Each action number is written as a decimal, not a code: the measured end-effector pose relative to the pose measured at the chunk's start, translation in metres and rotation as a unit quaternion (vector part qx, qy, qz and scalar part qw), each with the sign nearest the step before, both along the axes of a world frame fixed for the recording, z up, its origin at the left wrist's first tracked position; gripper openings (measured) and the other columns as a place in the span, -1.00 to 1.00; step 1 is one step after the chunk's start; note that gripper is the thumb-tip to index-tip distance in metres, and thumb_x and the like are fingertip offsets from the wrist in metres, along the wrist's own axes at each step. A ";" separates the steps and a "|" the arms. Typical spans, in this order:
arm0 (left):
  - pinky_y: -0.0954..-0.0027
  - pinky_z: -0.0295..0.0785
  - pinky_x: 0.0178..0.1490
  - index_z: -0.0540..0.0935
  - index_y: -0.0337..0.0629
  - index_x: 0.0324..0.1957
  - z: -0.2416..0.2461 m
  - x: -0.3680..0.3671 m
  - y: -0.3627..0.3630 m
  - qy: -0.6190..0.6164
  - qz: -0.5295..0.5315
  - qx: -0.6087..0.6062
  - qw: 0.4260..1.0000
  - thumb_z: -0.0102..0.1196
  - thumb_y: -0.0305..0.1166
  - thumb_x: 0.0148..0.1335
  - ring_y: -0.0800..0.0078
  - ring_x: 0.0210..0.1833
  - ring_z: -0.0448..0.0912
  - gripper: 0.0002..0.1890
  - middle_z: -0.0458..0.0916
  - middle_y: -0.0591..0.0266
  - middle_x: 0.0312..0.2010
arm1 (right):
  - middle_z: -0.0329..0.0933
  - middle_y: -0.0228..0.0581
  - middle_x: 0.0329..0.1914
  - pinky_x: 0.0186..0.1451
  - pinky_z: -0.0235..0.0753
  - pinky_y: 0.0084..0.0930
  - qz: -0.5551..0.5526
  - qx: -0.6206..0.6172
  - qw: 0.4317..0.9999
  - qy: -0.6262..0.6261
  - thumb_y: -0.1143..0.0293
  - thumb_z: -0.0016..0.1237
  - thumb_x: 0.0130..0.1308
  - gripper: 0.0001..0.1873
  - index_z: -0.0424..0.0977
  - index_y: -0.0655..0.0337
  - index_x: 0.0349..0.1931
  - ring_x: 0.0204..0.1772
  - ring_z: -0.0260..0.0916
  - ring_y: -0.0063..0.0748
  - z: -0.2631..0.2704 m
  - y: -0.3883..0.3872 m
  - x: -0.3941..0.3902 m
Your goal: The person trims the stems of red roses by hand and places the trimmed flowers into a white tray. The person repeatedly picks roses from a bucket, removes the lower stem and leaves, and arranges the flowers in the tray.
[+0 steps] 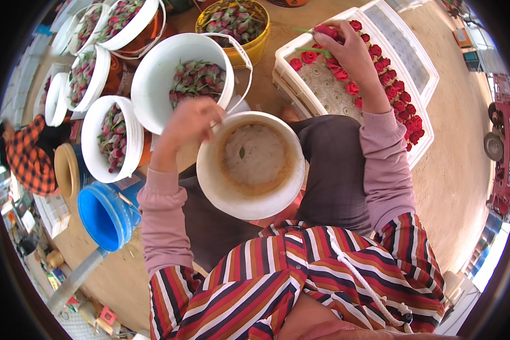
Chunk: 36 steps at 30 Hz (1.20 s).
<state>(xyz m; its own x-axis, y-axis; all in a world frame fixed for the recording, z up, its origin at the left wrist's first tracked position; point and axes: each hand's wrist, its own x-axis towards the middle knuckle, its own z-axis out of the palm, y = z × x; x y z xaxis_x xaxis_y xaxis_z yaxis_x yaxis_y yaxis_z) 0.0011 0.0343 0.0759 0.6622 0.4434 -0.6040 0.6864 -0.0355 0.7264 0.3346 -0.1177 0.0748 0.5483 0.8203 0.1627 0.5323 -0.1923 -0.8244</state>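
Observation:
My right hand (345,44) is closed around a red rose (326,31) with a green stem, over the white plastic tray (280,72) at the upper right. Open red roses (352,88) stand in rows in that tray, which has round holes in its bottom. My left hand (197,119) is blurred, between the rims of two white buckets; whether it holds anything cannot be told. The nearer white bucket (250,206) stands between my legs, with a small green leaf (242,152) on its pale, stained bottom. Rosebuds (199,80) lie in the larger white bucket (151,80).
More white buckets (87,144) and a yellow bucket (255,49) hold rosebuds. At the left are a blue bucket (89,216), a tan-rimmed container (63,170) and a person (29,159) in a checked shirt. A grey pipe (76,278) runs below. A red vehicle (503,144) stands far right.

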 end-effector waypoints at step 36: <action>-0.03 0.46 0.01 0.49 -0.18 0.14 -0.060 -0.010 -0.017 0.095 -0.266 0.295 0.913 0.13 -0.31 0.29 -0.13 -0.04 0.58 -0.60 0.64 -0.17 -0.18 | 0.63 -0.24 -0.29 -0.14 0.55 -0.36 0.054 -0.295 0.953 0.045 0.19 0.29 0.08 -0.56 0.56 0.27 -0.10 -0.20 0.61 -0.38 -0.122 -0.038 0.085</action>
